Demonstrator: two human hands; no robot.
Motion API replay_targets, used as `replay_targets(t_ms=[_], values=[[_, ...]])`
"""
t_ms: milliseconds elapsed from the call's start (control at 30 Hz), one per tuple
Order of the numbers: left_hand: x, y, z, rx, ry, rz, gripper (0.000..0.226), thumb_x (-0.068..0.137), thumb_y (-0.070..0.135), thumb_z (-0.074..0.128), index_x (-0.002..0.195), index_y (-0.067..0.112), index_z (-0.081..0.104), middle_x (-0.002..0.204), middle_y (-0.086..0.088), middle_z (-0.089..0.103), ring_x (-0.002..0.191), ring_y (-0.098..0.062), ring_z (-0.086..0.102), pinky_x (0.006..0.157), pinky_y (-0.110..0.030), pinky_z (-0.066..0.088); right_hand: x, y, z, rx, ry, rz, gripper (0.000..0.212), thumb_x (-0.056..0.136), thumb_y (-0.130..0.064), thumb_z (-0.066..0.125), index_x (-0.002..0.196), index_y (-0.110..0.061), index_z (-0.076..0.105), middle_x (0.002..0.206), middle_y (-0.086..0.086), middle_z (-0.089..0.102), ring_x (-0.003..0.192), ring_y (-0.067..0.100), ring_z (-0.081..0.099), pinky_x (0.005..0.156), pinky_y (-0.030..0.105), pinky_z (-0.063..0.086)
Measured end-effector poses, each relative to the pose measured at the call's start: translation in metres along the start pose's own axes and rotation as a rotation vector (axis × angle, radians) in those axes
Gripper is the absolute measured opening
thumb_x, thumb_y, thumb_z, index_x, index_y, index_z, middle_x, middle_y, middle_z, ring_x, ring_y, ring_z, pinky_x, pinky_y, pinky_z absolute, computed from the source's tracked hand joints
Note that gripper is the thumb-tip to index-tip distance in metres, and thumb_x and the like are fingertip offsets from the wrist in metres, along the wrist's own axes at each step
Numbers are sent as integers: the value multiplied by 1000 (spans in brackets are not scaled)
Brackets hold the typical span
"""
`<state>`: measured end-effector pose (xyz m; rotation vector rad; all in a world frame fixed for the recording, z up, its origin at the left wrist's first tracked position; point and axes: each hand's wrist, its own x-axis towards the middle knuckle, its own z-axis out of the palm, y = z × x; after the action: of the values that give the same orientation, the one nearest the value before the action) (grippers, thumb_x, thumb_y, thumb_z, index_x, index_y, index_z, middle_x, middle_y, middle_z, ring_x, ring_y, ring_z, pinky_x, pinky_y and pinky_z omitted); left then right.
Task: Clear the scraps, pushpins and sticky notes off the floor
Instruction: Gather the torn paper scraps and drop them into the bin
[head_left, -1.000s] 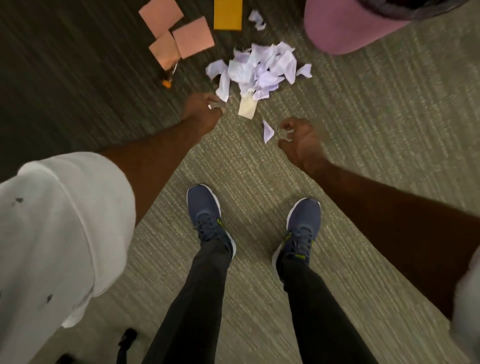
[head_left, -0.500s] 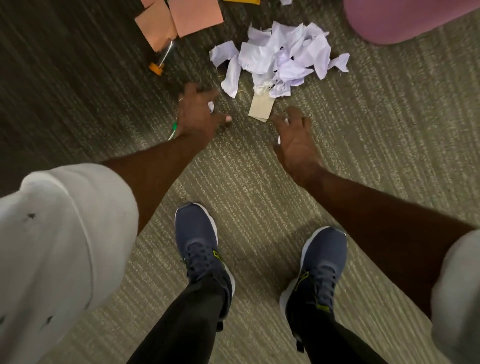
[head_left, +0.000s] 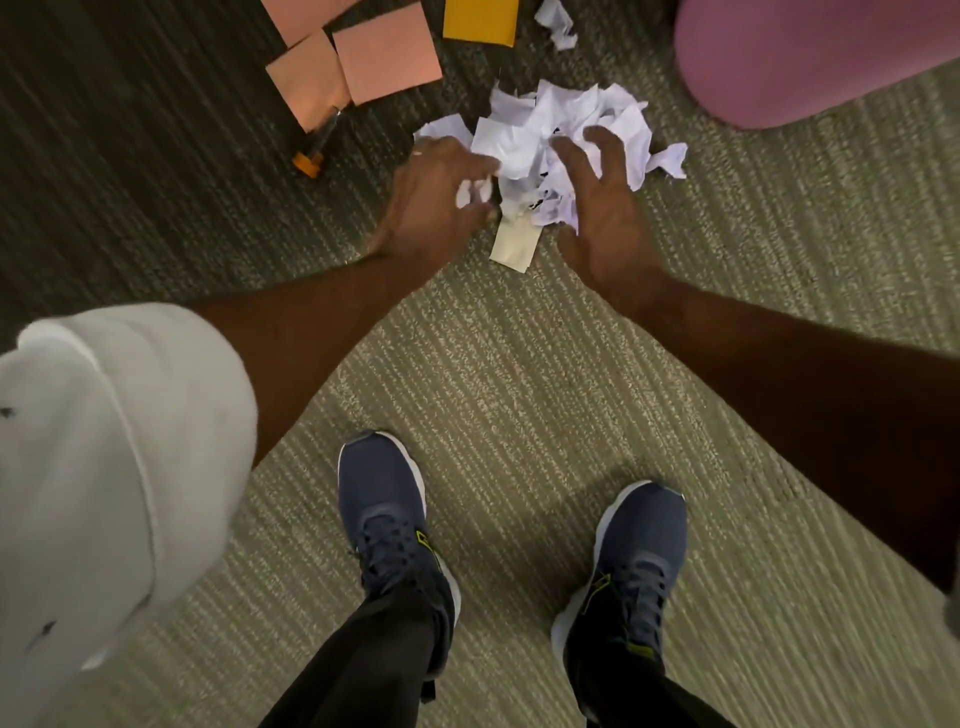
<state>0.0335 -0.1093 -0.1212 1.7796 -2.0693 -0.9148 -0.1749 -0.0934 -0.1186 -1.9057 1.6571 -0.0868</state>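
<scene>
A heap of torn white paper scraps (head_left: 545, 132) lies on the carpet in front of my feet. My left hand (head_left: 434, 200) is at the heap's left edge, fingers curled around small white scraps. My right hand (head_left: 602, 202) rests on the heap's right side with fingers spread over the paper. A cream slip (head_left: 514, 243) lies between the two hands. Pink sticky notes (head_left: 384, 52) and an orange sticky note (head_left: 480, 20) lie further away. An orange-headed pushpin (head_left: 311, 156) sits below the pink notes.
A pink round container (head_left: 810, 57) stands at the upper right, close to the heap. One loose white scrap (head_left: 558, 23) lies near the orange note. My two blue shoes (head_left: 384, 525) stand on the striped carpet below the hands.
Both hands moved forward from the near edge of the heap onto it. The left hand closed on small scraps; the right hand spread over the pile, covering the loose scrap it reached for.
</scene>
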Motion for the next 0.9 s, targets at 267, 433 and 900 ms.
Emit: replay_targets(t_ms=[267,433,900], values=[[30,10,20,79,-85,87,20,84,25,76,103,20,77,132,-5,49,133,-25,38,94,-40,55,19,7,21,-106,-107,51,81,89,-16,68,157,-24,26,160,16,22,131,37,49,109,41,43],[28,2,32,204,-140,40,46,85,27,74,127,29,57,162,-6,21,147,-30,30,109,-54,44,10,11,24,-106,-41,-17,66,91,-12,63,151,-22,38,150,14,34,126,32,49,106,36,41],[1,11,27,96,-22,-44,26,94,10,56,117,12,70,123,-13,64,110,-26,64,92,-26,51,-4,-14,3,68,107,35,47,89,-10,60,136,-19,59,138,9,49,128,22,51,109,27,38]])
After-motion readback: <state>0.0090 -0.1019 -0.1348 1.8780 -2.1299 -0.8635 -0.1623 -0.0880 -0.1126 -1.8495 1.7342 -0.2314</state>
